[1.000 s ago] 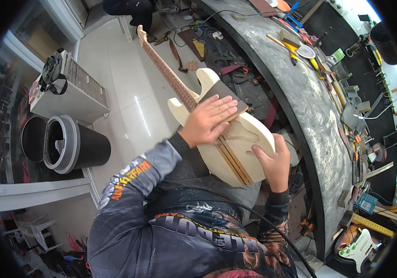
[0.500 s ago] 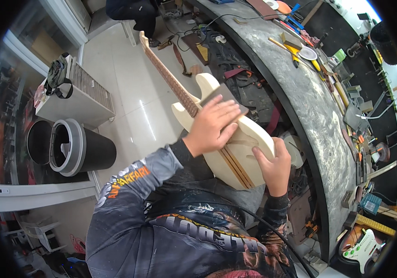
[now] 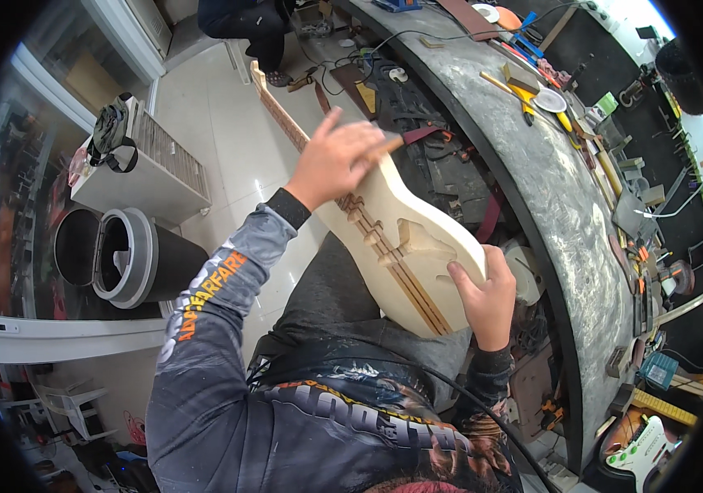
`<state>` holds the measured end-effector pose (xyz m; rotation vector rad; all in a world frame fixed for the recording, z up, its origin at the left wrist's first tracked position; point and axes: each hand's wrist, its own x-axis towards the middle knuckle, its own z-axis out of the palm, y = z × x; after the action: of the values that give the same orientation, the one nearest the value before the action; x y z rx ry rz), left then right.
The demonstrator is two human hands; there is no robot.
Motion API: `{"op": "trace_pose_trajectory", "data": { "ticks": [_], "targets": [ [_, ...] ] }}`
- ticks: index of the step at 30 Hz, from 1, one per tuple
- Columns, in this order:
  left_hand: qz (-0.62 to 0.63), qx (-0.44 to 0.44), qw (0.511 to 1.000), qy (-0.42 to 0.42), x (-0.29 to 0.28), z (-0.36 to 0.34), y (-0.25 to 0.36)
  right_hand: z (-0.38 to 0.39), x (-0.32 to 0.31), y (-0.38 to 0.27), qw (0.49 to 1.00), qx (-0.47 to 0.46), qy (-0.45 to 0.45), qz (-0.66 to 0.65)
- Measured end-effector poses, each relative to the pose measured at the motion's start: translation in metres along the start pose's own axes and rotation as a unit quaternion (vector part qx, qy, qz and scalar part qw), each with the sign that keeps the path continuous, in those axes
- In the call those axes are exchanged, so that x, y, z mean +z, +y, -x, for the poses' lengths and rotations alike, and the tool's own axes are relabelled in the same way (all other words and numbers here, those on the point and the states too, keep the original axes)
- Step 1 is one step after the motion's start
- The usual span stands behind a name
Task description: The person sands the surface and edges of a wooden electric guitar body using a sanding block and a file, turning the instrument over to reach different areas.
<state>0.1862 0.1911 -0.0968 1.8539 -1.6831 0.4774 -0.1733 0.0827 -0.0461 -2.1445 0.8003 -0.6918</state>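
Note:
An unfinished pale wooden guitar body point(image 3: 417, 246) with a long neck point(image 3: 282, 119) lies across my lap, the neck pointing away over the floor. My left hand point(image 3: 337, 158) rests on the upper part of the body near the neck joint, fingers bent around a small piece of sandpaper pressed on the wood. At the lower right edge of the body my right hand point(image 3: 483, 300) grips the rim and steadies it. Dark centre stripes and cut cavities show on the body's face.
A curved grey workbench point(image 3: 565, 205) strewn with tools runs along my right. A black bin with a grey lid ring point(image 3: 126, 259) and a white heater point(image 3: 150, 168) stand on the tiled floor at left. Another person sits at the top. A white guitar point(image 3: 643, 452) lies at lower right.
My left hand slid up the guitar body from its middle toward the neck joint. The right hand kept its grip on the lower edge.

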Motion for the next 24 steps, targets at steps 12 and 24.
{"op": "trace_pose_trajectory", "data": {
  "ticks": [12,24],
  "targets": [
    [0.238,-0.116,0.963,0.057,0.028,0.011,0.127,-0.012,0.001,0.017,1.0,0.003,-0.006,0.012],
    [0.224,-0.041,0.972,0.052,0.052,0.001,0.181,-0.01,-0.001,0.045,0.999,0.014,-0.004,-0.04]
  ]
}}
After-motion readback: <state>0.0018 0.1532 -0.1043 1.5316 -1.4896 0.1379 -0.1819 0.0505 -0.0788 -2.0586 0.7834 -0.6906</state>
